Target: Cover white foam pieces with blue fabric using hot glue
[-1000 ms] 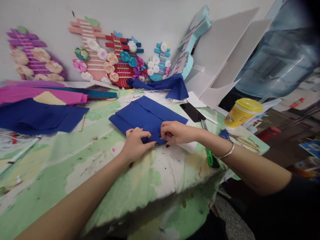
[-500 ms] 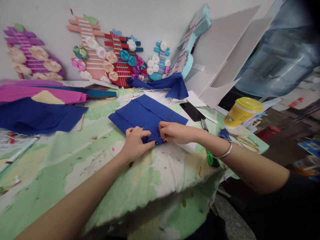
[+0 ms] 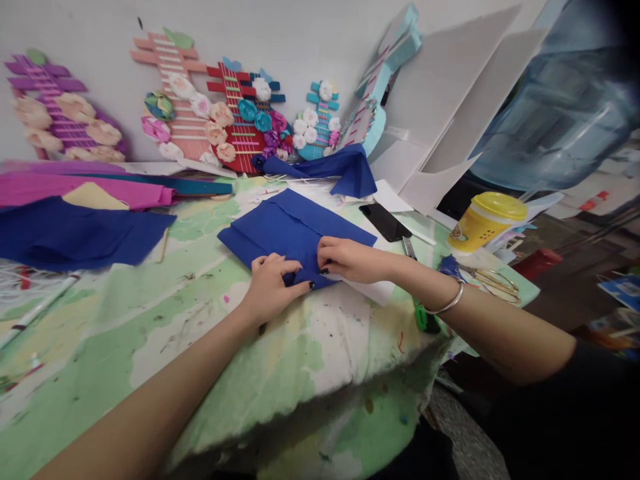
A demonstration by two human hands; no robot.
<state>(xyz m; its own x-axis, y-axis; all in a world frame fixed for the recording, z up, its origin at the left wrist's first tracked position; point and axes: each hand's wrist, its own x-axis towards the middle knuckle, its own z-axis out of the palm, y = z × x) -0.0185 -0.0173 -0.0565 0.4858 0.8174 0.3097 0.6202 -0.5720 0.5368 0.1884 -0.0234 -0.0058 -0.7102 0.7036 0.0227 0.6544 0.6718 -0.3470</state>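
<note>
Left hand [image 3: 270,283] kinda half-open, pressing the folded blue sheet [image 3: 290,223], probably to steady it — right hand [image 3: 347,257] looks pinched on its near edge.

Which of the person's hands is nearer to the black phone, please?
Right: the right hand is on the blue sheet, left of and below the black phone in the picture; the left hand is on the sheet too, farther left.

The blue sheet [image 3: 280,223] looked matt, either cloth or paper. The phone [image 3: 385,222] was glossy and smooth, the bracelet [image 3: 459,296] shiny metal.
</note>
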